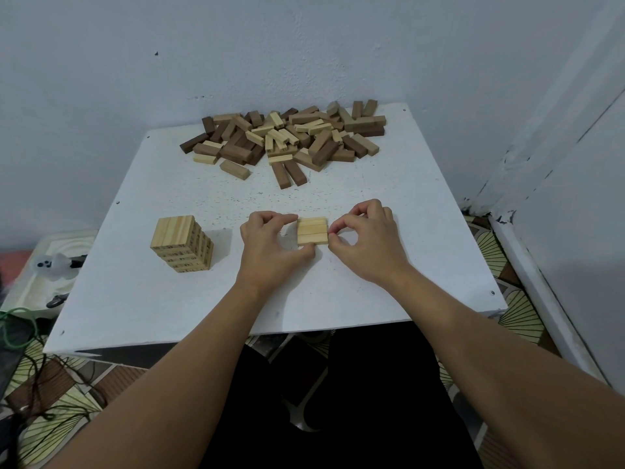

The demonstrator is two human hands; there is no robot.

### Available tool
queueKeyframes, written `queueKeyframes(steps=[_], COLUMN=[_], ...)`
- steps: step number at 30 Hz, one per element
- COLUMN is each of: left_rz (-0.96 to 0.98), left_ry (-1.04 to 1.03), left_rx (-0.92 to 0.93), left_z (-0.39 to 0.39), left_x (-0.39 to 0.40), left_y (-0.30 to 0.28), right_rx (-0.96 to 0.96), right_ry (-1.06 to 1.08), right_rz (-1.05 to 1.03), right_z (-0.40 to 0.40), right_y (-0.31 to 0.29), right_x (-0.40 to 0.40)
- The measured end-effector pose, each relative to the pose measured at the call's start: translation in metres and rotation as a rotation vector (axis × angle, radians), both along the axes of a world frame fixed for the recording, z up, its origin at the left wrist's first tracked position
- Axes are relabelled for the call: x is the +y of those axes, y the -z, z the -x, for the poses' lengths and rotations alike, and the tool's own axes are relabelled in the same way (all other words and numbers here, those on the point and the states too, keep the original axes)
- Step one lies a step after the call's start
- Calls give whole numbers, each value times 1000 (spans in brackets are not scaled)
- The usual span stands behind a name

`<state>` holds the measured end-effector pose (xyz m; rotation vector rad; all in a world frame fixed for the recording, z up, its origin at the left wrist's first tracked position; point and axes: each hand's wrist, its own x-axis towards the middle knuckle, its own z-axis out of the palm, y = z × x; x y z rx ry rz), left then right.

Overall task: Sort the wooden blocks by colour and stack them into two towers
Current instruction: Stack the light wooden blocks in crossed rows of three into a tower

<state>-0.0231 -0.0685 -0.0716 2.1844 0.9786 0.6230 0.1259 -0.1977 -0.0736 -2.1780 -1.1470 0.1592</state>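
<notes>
On the white table (389,265), near the front edge, both hands pinch a flat row of three pale blocks (312,230): left hand (270,245) and right hand (367,243) at opposite ends. A pale tower (181,243) stands to the left (mixed pile (287,137) behind).

white table (389,282) against pale wall (236,45); patterned floor (521,316) below; green cord (13,330), small white figurine (55,265) at left.

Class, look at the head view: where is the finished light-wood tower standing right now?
The light-wood tower stands on the near left part of the white table, just left of the left hand and well in front of the mixed block pile.
</notes>
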Motion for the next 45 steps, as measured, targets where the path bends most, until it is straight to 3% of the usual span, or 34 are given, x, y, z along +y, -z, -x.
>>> queueKeyframes(steps=[11, 18, 24, 34, 39, 45], left_rz=[52, 338, 287, 280, 181, -217], left_ry=[8, 216, 258, 251, 262, 272], left_rx=[4, 132, 283, 314, 352, 501], left_z=[1, 11, -1, -7, -10, -15], left_x=[-2, 32, 41, 44, 36, 31], left_y=[-6, -30, -44, -49, -58, -106], right_rx=[2, -18, -31, -32, -10, 209], right_ry=[-2, -66, -79, -83, -104, -95], right_rz=[4, 160, 214, 199, 133, -66], right_z=[0, -4, -7, -8, -6, 6], right_y=[-2, -6, -5, -4, -7, -28], right_x=[0, 2, 5, 7, 2, -4])
